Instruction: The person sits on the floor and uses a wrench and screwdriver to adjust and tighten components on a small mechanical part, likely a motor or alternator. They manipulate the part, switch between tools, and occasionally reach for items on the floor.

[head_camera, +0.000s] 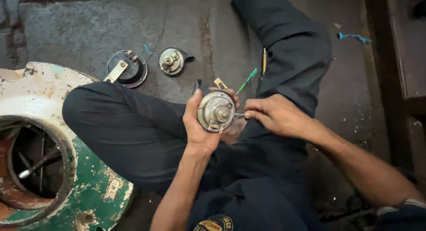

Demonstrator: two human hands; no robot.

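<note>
Round grey metal horn unit (216,111) sits cupped tight in the left hand (199,124), over the lap; right hand (273,115) pinches a small tab at its rim. Green-handled screwdriver (246,80) and two more round horns (127,68) (171,60) lie beyond on the stained concrete floor (88,31).

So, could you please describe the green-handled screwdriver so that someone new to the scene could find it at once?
Start at the person's dark trouser leg stretched up the grey concrete floor. Just left of its knee, above the round metal part held in the left hand, lies the green-handled screwdriver. Its bright green handle sets it apart from the yellowish tool beside it.
</note>
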